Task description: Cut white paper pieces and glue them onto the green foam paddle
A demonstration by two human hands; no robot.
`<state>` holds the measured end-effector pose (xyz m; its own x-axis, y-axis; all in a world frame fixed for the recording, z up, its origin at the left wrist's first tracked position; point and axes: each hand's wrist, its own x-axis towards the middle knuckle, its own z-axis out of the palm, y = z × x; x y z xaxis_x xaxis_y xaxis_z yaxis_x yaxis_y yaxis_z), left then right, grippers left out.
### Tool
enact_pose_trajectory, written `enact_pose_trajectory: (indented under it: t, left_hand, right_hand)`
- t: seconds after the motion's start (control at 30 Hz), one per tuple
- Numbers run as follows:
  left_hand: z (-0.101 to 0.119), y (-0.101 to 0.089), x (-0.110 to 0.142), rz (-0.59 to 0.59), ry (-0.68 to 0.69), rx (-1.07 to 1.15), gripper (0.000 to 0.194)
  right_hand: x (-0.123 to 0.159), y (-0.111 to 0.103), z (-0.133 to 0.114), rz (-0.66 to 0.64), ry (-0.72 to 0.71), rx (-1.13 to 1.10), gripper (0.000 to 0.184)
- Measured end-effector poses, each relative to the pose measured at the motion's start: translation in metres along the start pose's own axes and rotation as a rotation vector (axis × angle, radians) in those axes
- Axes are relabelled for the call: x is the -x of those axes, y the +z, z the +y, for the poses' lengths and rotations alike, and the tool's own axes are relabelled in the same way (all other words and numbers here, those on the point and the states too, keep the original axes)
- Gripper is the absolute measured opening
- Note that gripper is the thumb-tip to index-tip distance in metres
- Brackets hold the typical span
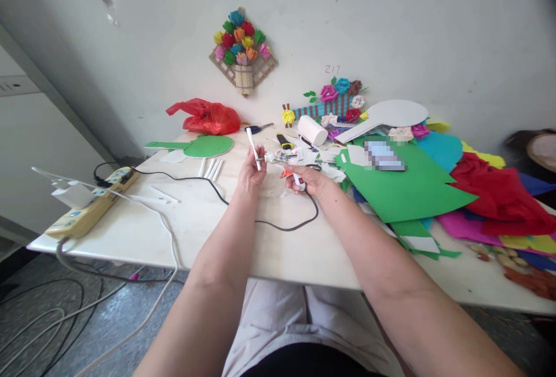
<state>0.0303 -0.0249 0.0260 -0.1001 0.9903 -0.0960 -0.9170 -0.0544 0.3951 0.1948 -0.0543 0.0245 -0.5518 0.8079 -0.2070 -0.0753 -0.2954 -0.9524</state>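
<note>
A thin white rolled-paper stick stands nearly upright in my left hand, pinched in its fingers. My right hand is wrapped round a white hot glue gun with a red switch and an orange part. The gun's tip points left, close to the stick; I cannot tell whether they touch. A black cord loops over the table below the hands. Several similar white paper sticks lie left of my left hand. Paper scraps lie around the gun.
Left are a power strip with cables, a green paddle-shaped cutout and a red plastic bag. Scissors, a yellow-black cutter and a white paper cylinder lie behind. A phone rests on green paper at right.
</note>
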Motion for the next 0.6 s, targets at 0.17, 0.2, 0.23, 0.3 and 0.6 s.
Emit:
enact_pose_trajectory:
  t: [0.17,0.2,0.23,0.3,0.6]
  left_hand:
    - [0.0,0.0013,0.0003,-0.033,0.052,0.008,0.019]
    - [0.0002,0.0012,0.0002,-0.027,0.064,0.008,0.019]
    - [0.0005,0.0011,0.0,-0.02,0.074,0.009,0.019]
    - [0.0012,0.0007,-0.0006,-0.008,0.083,0.018,0.019]
    - [0.004,-0.0049,-0.0078,0.043,0.091,0.098,0.014]
  right_hand:
    - [-0.0016,-0.0001,0.0017,-0.023,0.016,-0.002,0.03]
    - [-0.0014,0.0002,0.0017,-0.022,0.019,0.0,0.029]
    - [-0.001,0.0004,0.0015,-0.02,0.023,0.002,0.029]
    - [-0.0005,0.0006,0.0013,-0.022,0.038,0.013,0.03]
    - [-0.0002,-0.0034,0.0009,-0.059,0.092,0.136,0.031]
